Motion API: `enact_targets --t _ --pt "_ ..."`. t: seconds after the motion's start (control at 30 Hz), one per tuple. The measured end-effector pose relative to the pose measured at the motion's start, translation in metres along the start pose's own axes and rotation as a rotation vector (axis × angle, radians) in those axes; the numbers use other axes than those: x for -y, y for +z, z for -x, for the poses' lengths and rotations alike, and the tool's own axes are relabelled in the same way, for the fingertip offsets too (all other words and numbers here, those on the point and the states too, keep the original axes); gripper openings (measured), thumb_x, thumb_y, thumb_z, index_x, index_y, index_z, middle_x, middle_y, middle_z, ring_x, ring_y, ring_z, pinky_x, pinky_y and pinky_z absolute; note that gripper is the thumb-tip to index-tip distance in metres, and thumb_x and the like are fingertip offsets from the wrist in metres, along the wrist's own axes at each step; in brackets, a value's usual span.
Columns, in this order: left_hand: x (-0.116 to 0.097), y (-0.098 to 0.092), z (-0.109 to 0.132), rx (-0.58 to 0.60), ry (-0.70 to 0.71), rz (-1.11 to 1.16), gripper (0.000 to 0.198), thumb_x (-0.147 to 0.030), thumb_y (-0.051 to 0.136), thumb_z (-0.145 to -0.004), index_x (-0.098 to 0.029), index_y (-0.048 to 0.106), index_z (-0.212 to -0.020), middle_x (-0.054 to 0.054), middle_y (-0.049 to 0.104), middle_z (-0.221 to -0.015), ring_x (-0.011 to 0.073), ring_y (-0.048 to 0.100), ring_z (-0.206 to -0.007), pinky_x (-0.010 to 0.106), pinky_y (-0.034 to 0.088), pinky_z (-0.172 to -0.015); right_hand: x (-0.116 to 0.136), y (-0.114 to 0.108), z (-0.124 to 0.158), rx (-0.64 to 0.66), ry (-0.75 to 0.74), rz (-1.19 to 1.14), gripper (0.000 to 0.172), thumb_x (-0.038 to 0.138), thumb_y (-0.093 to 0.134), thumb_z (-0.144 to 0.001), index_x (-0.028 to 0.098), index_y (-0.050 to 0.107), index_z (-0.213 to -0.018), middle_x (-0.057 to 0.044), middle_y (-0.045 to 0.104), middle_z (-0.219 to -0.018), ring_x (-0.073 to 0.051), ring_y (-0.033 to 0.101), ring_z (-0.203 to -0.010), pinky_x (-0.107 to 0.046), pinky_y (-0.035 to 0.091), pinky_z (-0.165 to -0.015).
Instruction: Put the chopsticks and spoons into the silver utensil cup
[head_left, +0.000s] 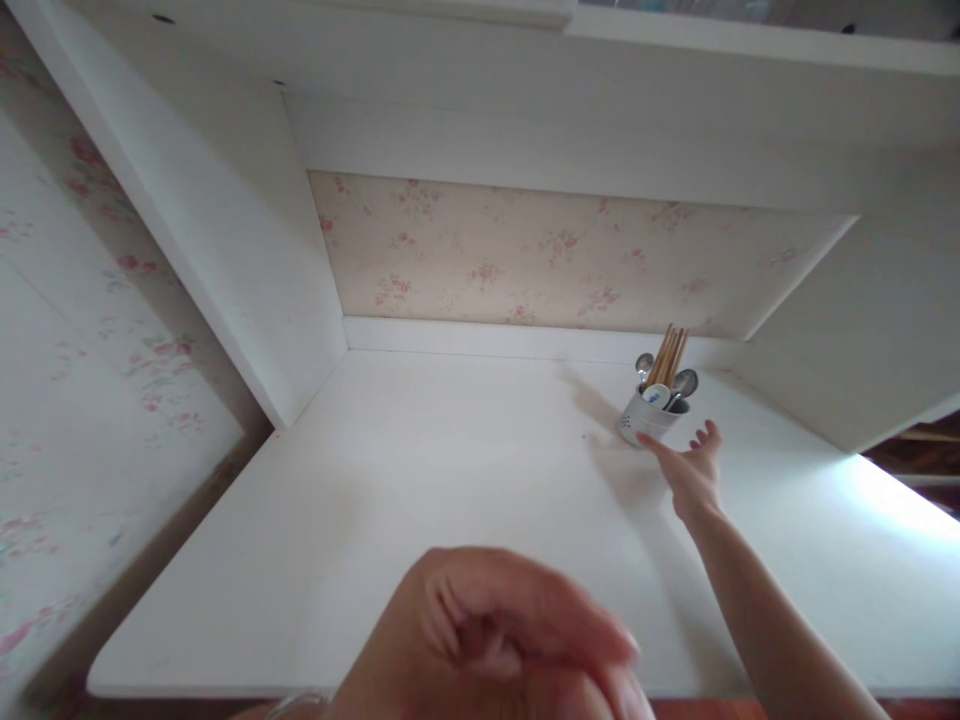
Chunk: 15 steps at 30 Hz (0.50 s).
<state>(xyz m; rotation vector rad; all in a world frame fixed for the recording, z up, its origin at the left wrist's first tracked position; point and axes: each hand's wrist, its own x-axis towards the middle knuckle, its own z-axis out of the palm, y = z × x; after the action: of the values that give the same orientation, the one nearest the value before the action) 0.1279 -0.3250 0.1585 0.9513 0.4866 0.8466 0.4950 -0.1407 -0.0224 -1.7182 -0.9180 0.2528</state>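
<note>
A: Where's our utensil cup [646, 414]?
B: Nr the back right corner of the worktop [450, 450], w/ chopsticks [667, 360] & spoons [685, 381].
A: Our R hand [694, 472]?
B: Spread, thumb by the cup, can't tell if we're touching it.
A: & our L hand [499, 603]?
B: Curled, overlapping the front edge in view, can't tell if it's pinching anything.

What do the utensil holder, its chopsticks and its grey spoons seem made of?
Utensil holder: metal or plastic, unclear which; pale, smooth-looking, with dark hole-like dots. Chopsticks: probably wood or bamboo, given their brown color; finish unclear. Grey spoons: likely polished metal, given their silvery sheen.
</note>
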Motion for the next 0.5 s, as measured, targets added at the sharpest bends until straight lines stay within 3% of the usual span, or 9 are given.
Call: enact_targets --t 0.07,0.13,0.27,0.4,0.5 --pt "0.008 -0.009 -0.024 -0.144 0.082 -0.012 0.026 -0.041 0.070 -0.074 -0.022 0.070 -0.091 0.004 0.070 -0.077 0.0134 0.060 -0.074 0.026 0.047 -0.072 0.015 -0.004 0.021 -0.045 -0.095 -0.015 0.094 0.049 0.075 -0.058 0.030 0.026 -0.137 -0.008 0.036 -0.138 -0.031 0.038 -0.124 -0.046 0.035 -0.103" --pt "0.021 -0.033 -0.048 -0.297 0.147 -0.084 0.024 -0.033 0.067 -0.077 -0.020 0.068 -0.098 0.004 0.069 -0.085 0.0117 0.058 -0.075 0.024 0.045 -0.072 0.033 -0.001 0.046 -0.017 -0.163 -0.106 0.075 0.047 0.071 -0.065 0.030 0.036 -0.129 -0.006 0.046 -0.129 -0.028 0.046 -0.117 -0.045 0.039 -0.098" --pt "0.052 -0.096 -0.086 -0.412 0.139 -0.371 0.026 -0.027 0.063 -0.078 -0.018 0.066 -0.102 0.007 0.069 -0.096 0.0146 0.057 -0.082 0.026 0.045 -0.073 0.072 0.022 0.101 0.437 -0.161 -0.261 0.029 0.043 0.062 -0.076 0.024 0.058 -0.097 -0.005 0.063 -0.095 -0.022 0.060 -0.089 -0.040 0.048 -0.082" --pt "0.080 -0.142 -0.108 -0.460 0.110 -0.488 0.034 -0.014 0.061 -0.073 -0.019 0.065 -0.107 0.007 0.065 -0.114 0.0185 0.057 -0.099 0.030 0.042 -0.088 0.095 0.064 0.156 0.947 -0.233 -0.260 0.014 0.035 0.057 -0.081 0.022 0.060 -0.088 -0.003 0.065 -0.083 -0.019 0.061 -0.077 -0.034 0.048 -0.071" --pt "0.088 -0.159 -0.113 -0.390 0.067 -0.373 0.038 -0.013 0.061 -0.071 -0.018 0.064 -0.109 0.008 0.066 -0.112 0.0204 0.058 -0.102 0.031 0.041 -0.089 0.102 0.098 0.184 1.105 -0.201 -0.338 0.007 0.024 0.055 -0.078 0.023 0.054 -0.085 0.002 0.060 -0.069 -0.014 0.056 -0.058 -0.027 0.044 -0.053"
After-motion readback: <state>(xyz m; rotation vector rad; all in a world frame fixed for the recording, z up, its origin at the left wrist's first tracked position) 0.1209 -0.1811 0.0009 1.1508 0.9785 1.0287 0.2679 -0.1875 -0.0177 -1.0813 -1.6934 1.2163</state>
